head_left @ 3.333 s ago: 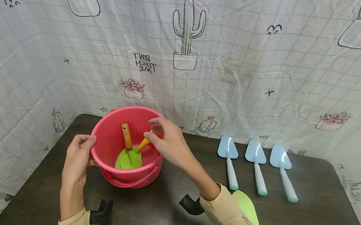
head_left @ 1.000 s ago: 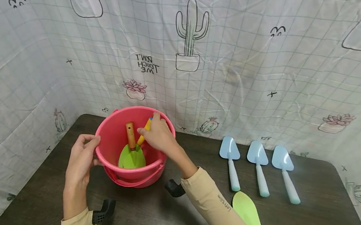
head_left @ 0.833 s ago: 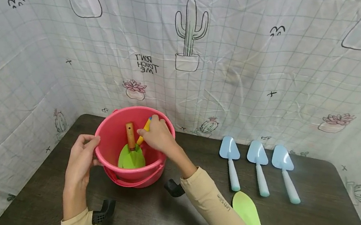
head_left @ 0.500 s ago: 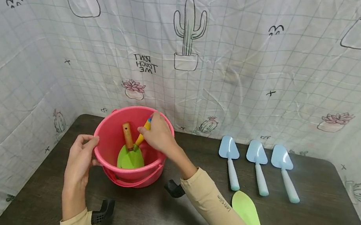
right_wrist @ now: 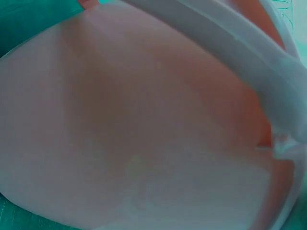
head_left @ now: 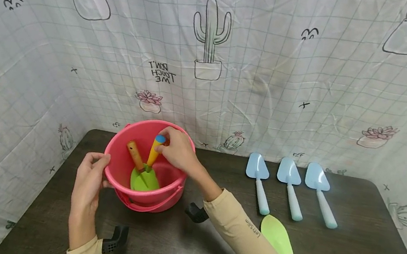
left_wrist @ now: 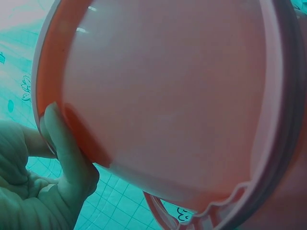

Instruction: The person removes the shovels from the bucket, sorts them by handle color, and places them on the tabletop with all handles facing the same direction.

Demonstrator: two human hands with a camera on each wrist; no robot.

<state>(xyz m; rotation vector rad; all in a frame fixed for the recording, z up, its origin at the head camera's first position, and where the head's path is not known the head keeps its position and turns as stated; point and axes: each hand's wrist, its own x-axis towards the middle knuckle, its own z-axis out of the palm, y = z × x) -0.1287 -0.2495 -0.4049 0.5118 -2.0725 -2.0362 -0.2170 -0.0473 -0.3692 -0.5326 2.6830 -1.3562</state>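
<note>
A pink bucket (head_left: 115,148) stands on the left of the table, its handle folded down at the front. My left hand (head_left: 89,177) grips its left rim, with the thumb on the inside in the left wrist view. Inside the bucket, my right hand (head_left: 179,150) pinches a yellow-handled garden tool (head_left: 153,153) by its blue-ended handle. Beside it leans a wooden-handled trowel (head_left: 135,156). Green blade (head_left: 143,181) surfaces overlap at the handles' lower ends, so the pinched tool's head is hard to make out. The right wrist view shows only the bucket's outside.
Three light blue trowels (head_left: 257,182) (head_left: 290,188) (head_left: 322,195) lie in a row on the right of the dark table (head_left: 360,252). A light green trowel (head_left: 276,236) lies below them, partly under my right sleeve. A printed curtain (head_left: 258,64) hangs behind and at both sides.
From reaching into the bucket, my right hand has come to pinch the yellow handle and swing it left and more upright. The wooden handle has shifted left. My left hand stays on the rim.
</note>
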